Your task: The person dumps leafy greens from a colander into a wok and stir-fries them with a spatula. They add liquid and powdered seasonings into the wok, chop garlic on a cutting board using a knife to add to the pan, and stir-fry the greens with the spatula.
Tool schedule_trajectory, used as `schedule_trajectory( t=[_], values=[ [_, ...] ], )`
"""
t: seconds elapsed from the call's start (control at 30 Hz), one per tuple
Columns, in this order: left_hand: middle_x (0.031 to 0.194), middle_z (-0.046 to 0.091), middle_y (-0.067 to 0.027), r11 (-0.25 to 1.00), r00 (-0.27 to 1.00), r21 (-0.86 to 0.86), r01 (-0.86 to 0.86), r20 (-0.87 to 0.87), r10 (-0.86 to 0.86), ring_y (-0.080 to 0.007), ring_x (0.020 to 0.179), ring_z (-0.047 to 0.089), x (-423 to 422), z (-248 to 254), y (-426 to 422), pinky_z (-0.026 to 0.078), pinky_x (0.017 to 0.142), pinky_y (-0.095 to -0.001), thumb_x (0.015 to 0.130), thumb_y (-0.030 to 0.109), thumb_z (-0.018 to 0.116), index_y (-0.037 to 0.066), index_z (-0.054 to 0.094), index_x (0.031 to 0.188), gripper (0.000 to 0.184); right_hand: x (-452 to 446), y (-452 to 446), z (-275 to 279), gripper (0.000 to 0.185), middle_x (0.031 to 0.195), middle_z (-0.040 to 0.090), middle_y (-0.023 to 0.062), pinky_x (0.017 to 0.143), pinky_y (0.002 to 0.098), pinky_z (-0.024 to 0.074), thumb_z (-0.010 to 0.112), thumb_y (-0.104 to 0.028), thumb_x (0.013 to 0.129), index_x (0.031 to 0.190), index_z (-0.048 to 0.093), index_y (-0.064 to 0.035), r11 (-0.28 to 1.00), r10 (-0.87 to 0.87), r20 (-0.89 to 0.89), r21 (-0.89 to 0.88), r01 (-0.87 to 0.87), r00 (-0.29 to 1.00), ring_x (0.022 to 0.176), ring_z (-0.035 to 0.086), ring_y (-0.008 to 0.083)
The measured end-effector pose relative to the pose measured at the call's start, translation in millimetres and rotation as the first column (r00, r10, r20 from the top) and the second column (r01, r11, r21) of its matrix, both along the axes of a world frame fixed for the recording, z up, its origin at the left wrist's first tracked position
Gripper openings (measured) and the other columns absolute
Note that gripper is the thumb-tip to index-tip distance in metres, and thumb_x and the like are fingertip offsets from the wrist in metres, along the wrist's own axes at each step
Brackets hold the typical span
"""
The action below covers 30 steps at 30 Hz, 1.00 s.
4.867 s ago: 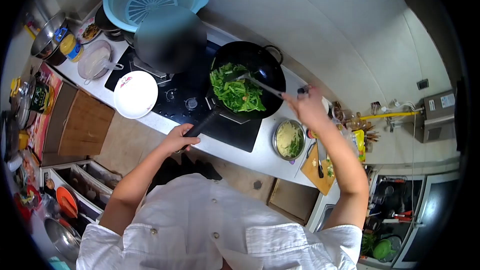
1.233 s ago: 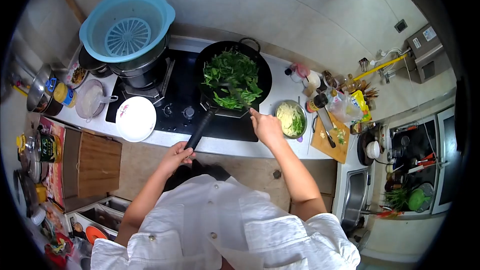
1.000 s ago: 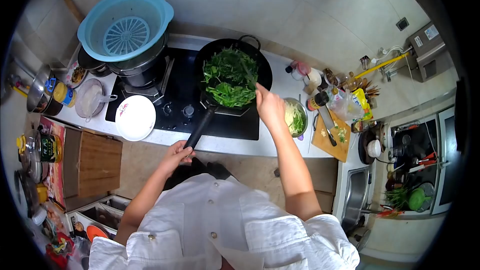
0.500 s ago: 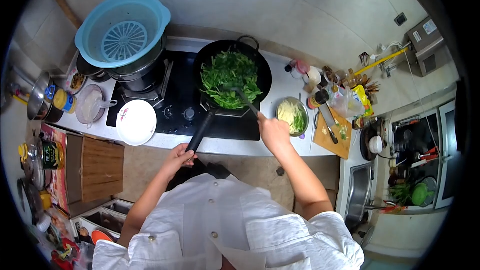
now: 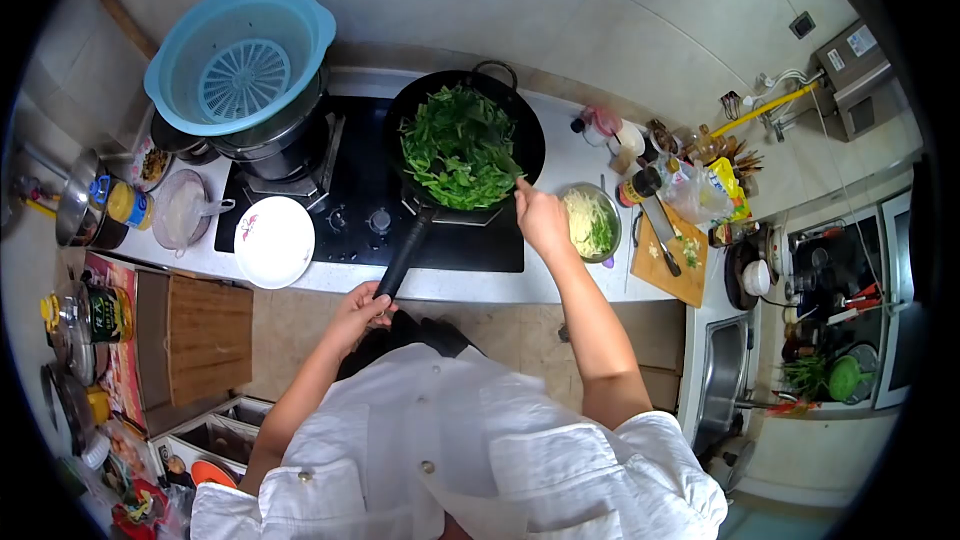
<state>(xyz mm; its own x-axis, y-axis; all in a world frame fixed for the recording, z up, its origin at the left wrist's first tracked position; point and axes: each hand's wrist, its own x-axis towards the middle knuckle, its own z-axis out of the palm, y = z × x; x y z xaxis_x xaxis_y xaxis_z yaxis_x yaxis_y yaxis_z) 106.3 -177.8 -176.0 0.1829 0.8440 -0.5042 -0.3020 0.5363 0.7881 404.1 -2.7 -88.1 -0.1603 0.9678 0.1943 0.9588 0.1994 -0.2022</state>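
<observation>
My left hand point(image 5: 366, 314) is closed round the black handle point(image 5: 404, 260) of a wok point(image 5: 531, 130) on the stove. Chopped leafy greens point(image 5: 458, 140) are heaped inside the wok. My right hand point(image 5: 543, 216) is at the wok's lower right rim, closed on the handle of a spatula. Most of the spatula is hidden by my hand and the greens. Just right of that hand stands a metal bowl point(image 5: 615, 231) holding pale shreds point(image 5: 583, 218) and chopped green pieces point(image 5: 600, 235).
A white plate point(image 5: 275, 243) lies left of the burner knobs. Behind it, a blue colander point(image 5: 323, 40) sits on a pot point(image 5: 272, 155). On the right, a knife point(image 5: 662, 230) rests on a cutting board point(image 5: 682, 284), near jars and bags. A sink point(image 5: 722, 380) is farther right.
My right hand has moved up toward the wok's rim, and the spatula's shaft no longer shows clearly. The greens have shifted in the wok. My left hand keeps its grip on the handle.
</observation>
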Motion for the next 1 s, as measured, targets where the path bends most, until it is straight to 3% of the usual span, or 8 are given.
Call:
schedule_trajectory(
  t=[0.1,0.23,0.5,0.6,0.7,0.83,0.9,1.0],
  values=[
    [0.088,0.065,-0.0055,1.000,1.000,0.030,-0.001,0.009,0.001,-0.0077,0.066,0.059,-0.4,-8.7,-0.1,0.051,0.065,-0.0230,0.090,0.021,0.061,0.004,0.050,0.118,0.034,4.7,-29.4,42.0,0.030,0.072,0.064,0.0214,0.068,0.0467,0.0511,0.051,-0.021,0.090,0.115,0.063,-0.0100,0.989,0.090,0.000,-0.116,-0.090,0.996,0.068,0.064,0.0381],
    [0.088,0.065,-0.0054,1.000,1.000,0.017,-0.007,0.006,0.006,-0.0077,0.065,0.059,0.2,-9.5,2.8,0.051,0.065,-0.0235,0.089,0.020,0.062,0.004,0.050,0.117,0.034,25.5,-57.0,82.1,0.030,0.068,0.064,0.0196,0.065,0.0457,0.0512,0.052,-0.021,0.089,0.115,0.063,-0.0100,0.951,0.230,0.209,-0.255,-0.174,0.950,0.065,0.064,0.0352],
    [0.088,0.065,-0.0058,0.999,1.000,0.043,0.004,0.023,-0.005,-0.0084,0.067,0.059,-0.5,-11.8,1.0,0.051,0.067,-0.0237,0.089,0.020,0.062,0.003,0.050,0.119,0.036,-8.1,-10.0,41.8,0.030,0.072,0.067,0.0135,0.063,0.0445,0.0516,0.052,-0.026,0.090,0.115,0.063,-0.0140,0.975,0.172,0.294,-0.186,-0.120,0.940,0.069,0.066,0.0324],
    [0.088,0.065,-0.0060,0.998,1.000,0.058,0.003,-0.007,-0.002,-0.0085,0.069,0.059,0.7,-8.3,1.5,0.050,0.067,-0.0234,0.089,0.020,0.062,0.003,0.050,0.120,0.037,8.7,-9.4,102.0,0.027,0.077,0.067,0.0175,0.071,0.0445,0.0512,0.052,-0.028,0.090,0.104,0.068,-0.0114,0.973,0.179,0.229,-0.183,-0.139,0.957,0.074,0.066,0.0326],
    [0.088,0.065,-0.0062,0.999,1.000,0.042,-0.011,-0.001,0.011,-0.0085,0.069,0.059,1.4,-7.9,-0.4,0.050,0.067,-0.0237,0.089,0.020,0.062,0.003,0.050,0.120,0.037,3.1,-32.2,166.9,0.023,0.082,0.067,0.0189,0.074,0.0447,0.0507,0.055,-0.025,0.086,0.090,0.071,-0.0093,0.953,0.195,0.352,-0.289,-0.092,0.916,0.080,0.066,0.0335],
    [0.088,0.065,-0.0063,0.999,0.999,0.037,-0.029,0.019,0.028,-0.0086,0.069,0.059,2.3,-11.5,-1.4,0.050,0.066,-0.0242,0.089,0.020,0.062,0.003,0.050,0.120,0.037,-9.4,-24.1,124.0,0.022,0.081,0.067,0.0196,0.073,0.0449,0.0510,0.055,-0.024,0.085,0.086,0.071,-0.0090,0.932,0.286,0.497,-0.343,-0.117,0.819,0.080,0.066,0.0337],
    [0.088,0.065,-0.0063,0.999,0.999,0.047,-0.024,0.028,0.023,-0.0086,0.068,0.059,1.5,-10.5,-1.3,0.050,0.066,-0.0246,0.089,0.019,0.062,0.003,0.049,0.120,0.037,-17.2,-1.8,86.1,0.022,0.082,0.067,0.0182,0.073,0.0445,0.0513,0.055,-0.026,0.085,0.087,0.072,-0.0107,0.960,0.195,0.404,-0.266,-0.089,0.894,0.081,0.066,0.0326],
    [0.087,0.065,-0.0061,0.999,1.000,0.032,-0.017,0.016,0.017,-0.0087,0.067,0.059,0.6,-10.9,-0.4,0.050,0.065,-0.0243,0.089,0.019,0.062,0.003,0.049,0.119,0.036,0.6,15.7,101.6,0.023,0.084,0.068,0.0158,0.073,0.0436,0.0519,0.056,-0.029,0.086,0.088,0.072,-0.0125,0.971,0.170,0.301,-0.215,-0.107,0.938,0.082,0.066,0.0312]
  ],
)
